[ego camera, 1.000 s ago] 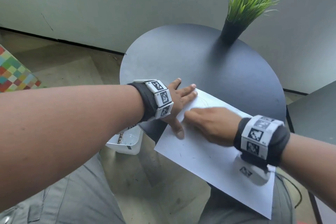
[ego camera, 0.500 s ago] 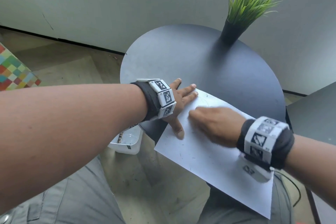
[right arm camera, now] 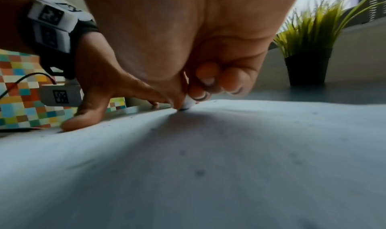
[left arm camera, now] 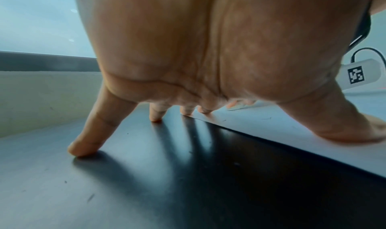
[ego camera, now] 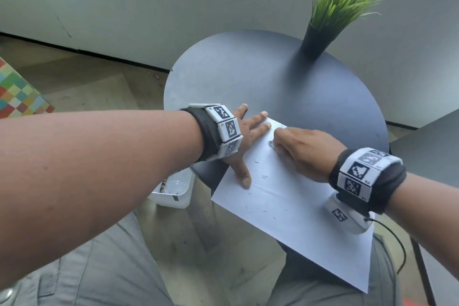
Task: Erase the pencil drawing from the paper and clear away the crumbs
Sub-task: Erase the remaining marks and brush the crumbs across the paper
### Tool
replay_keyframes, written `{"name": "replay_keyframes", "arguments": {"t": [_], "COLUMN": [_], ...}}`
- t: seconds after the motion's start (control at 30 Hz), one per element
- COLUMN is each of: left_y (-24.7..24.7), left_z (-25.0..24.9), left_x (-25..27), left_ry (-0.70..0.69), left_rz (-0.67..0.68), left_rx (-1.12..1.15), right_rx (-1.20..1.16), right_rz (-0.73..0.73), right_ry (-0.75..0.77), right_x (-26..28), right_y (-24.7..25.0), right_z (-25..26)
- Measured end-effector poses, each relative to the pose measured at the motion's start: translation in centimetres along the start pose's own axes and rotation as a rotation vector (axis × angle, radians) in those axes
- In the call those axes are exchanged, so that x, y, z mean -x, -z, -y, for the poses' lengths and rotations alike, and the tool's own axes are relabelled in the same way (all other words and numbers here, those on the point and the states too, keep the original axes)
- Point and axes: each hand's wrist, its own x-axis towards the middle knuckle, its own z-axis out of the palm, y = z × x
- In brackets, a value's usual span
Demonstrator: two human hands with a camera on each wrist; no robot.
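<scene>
A white sheet of paper (ego camera: 293, 208) lies on the near edge of the round dark table (ego camera: 248, 77), its near part hanging over the edge. My left hand (ego camera: 248, 136) presses flat on the sheet's far left corner, fingers spread, thumb (ego camera: 242, 172) on the paper. My right hand (ego camera: 300, 151) pinches a small white eraser (right arm camera: 188, 102) and holds its tip on the paper near the far corner. Faint pencil lines (ego camera: 278, 126) show just beyond the knuckles. Dark crumbs (ego camera: 264, 176) are scattered over the sheet.
A green grass plant in a black pot (ego camera: 320, 40) stands at the table's far right. A white plastic bin (ego camera: 173, 194) sits on the floor left of the table. A second dark tabletop (ego camera: 432, 146) lies at right. My grey-trousered knees are below.
My right hand with the eraser has slid away from my left thumb, up and to the right toward the sheet's far corner. The left hand stays pressed in place.
</scene>
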Motion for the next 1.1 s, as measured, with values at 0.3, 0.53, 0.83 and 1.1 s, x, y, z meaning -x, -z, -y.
{"name": "replay_keyframes", "arguments": {"t": [0.3,0.53,0.83,1.1], "left_y": [0.0,0.2,0.4,-1.0], "left_z": [-0.2,-0.5,-2.2,-2.0], "left_x": [0.2,0.3,0.7,1.0], "left_ry": [0.01,0.011,0.099,0.137], "left_rz": [0.0,0.016,-0.063,-0.065], "left_rx": [-0.005,-0.035,0.07,0.075], "right_rx": [0.003,-0.137,-0.149,-0.07], "right_rz": [0.014,0.125,0.096,0.139], "right_ry": [-0.026,0.113,-0.212,0.097], "right_x": [0.2,2.0,1.1,2.2], "right_y": [0.2,-0.6,0.3,-0.4], "right_z": [-0.7,2.5,0.1,3.4]}}
